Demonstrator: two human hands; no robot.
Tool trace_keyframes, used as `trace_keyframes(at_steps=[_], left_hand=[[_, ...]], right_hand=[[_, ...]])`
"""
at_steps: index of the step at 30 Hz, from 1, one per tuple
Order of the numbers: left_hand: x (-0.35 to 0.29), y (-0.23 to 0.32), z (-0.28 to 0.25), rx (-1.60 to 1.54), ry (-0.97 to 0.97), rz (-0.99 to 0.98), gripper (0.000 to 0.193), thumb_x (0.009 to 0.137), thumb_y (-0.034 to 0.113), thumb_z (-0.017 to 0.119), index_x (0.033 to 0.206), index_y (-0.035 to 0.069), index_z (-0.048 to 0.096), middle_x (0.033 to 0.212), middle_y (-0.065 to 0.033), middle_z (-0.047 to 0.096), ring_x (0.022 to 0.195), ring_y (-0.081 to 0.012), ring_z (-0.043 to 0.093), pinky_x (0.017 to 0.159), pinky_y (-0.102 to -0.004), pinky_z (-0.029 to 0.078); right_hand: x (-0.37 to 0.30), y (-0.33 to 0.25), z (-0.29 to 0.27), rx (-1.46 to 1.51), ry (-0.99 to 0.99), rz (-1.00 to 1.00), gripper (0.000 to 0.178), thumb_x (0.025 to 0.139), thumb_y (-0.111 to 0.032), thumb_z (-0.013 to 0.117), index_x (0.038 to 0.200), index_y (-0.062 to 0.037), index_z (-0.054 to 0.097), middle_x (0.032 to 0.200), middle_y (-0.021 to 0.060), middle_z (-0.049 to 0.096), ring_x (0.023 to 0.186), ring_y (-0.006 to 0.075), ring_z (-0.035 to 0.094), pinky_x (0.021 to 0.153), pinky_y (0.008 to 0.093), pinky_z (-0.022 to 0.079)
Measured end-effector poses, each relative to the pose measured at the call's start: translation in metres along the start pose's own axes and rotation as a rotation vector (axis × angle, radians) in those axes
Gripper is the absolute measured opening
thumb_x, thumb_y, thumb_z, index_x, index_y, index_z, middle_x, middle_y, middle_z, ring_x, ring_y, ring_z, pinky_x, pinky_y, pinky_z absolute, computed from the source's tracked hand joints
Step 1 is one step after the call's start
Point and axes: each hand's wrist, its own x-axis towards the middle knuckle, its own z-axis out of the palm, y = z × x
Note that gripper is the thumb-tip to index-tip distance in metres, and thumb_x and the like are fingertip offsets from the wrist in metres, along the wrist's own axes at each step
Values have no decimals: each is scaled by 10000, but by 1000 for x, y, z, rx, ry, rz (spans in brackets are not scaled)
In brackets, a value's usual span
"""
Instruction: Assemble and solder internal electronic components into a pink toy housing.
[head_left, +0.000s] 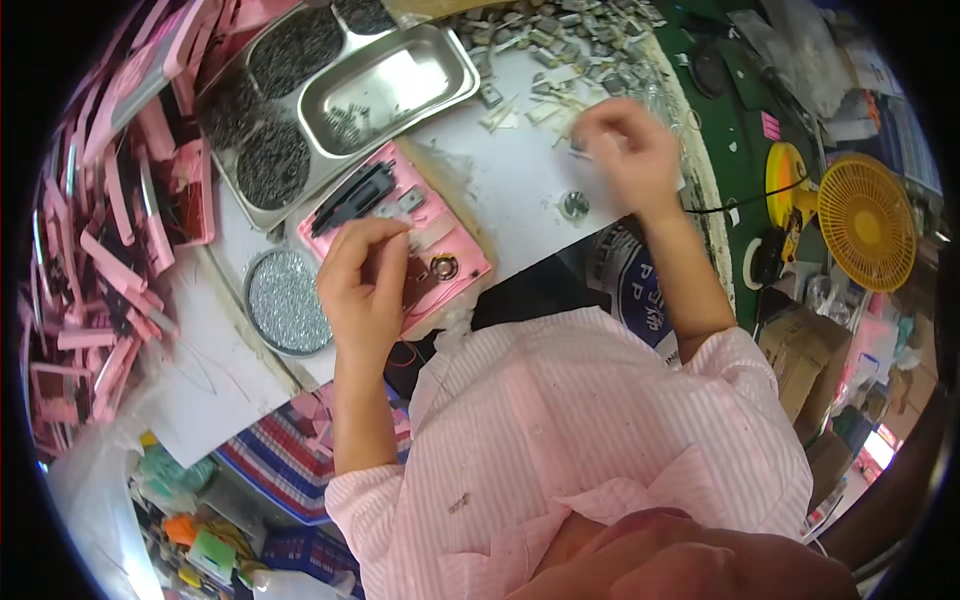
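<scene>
White tabletop (520,165), crowded at its edges: pink plastic parts (125,265) heaped on the left, small metal pieces (565,45) strewn along the far side, a yellow fan (868,222) off to the right. Work item: one pink casing (432,206), lying flat at a slant just in front of the person's body, open side up, which presumably keeps its inside in easy view. On it sit a long black part (355,198) and, nearer the person, a round metallic component (443,266). Left hand (360,275) is over the casing's near-left side, thumb and forefinger curled toward each other with a small gap; whether they pinch anything, cannot tell. Its position suggests steadying or handling at close range. Right hand (635,160) is blurred, well apart from the casing, fingers loosely bent above the table's right part; any grip cannot be told. Near it lies a small round object (574,206). Beyond the casing, a compartmented steel tray (290,103) holds dark small parts, with a shallow steel pan (400,85) upon it; a round dish (247,298) of silvery bits stands left. Arrangement seems chosen for short reaches, kinds kept separate.
</scene>
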Motion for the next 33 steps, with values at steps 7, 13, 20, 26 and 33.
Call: trace_keyframes(at_steps=[7, 13, 20, 26, 33], left_hand=[[10, 20, 0, 202, -48, 95, 57, 883, 19, 693, 938, 7, 693, 849, -99, 651, 695, -205, 603, 631, -313, 475], [17, 19, 6, 274, 15, 113, 65, 823, 76, 746, 866, 48, 705, 846, -70, 631, 769, -238, 571, 703, -363, 441], [13, -10, 13, 518, 154, 238, 121, 706, 162, 812, 801, 121, 749, 1031, -45, 599, 1027, -299, 511, 893, -437, 352], [14, -8, 18, 595, 160, 249, 132, 718, 169, 817, 828, 125, 759, 1033, -55, 590, 1036, -297, 500, 915, -431, 348], [16, -9, 19, 593, 164, 254, 142, 710, 166, 821, 835, 135, 763, 1037, -48, 588, 1032, -292, 493, 908, -422, 332]], right_hand=[[28, 93, -203, 525, 776, 177, 255, 857, 14, 748, 1087, -45, 654, 830, 49, 648, 631, 157, 600, 576, 294, 503], [51, 116, -254, 66, 1002, 140, 232, 829, -40, 806, 986, -59, 637, 762, 78, 628, 628, 154, 576, 553, 299, 501], [-27, 44, -201, 657, 687, 50, 151, 918, -144, 630, 1053, -82, 605, 719, 36, 468, 633, 146, 452, 562, 284, 381], [-51, -15, -24, 509, 97, 149, 284, 878, -149, 704, 1084, 9, 590, 922, 72, 635, 717, 101, 545, 633, 236, 447], [-44, -34, 35, 316, -219, 88, 261, 882, -49, 720, 1101, 15, 593, 906, 39, 628, 760, 61, 532, 676, 205, 409]])
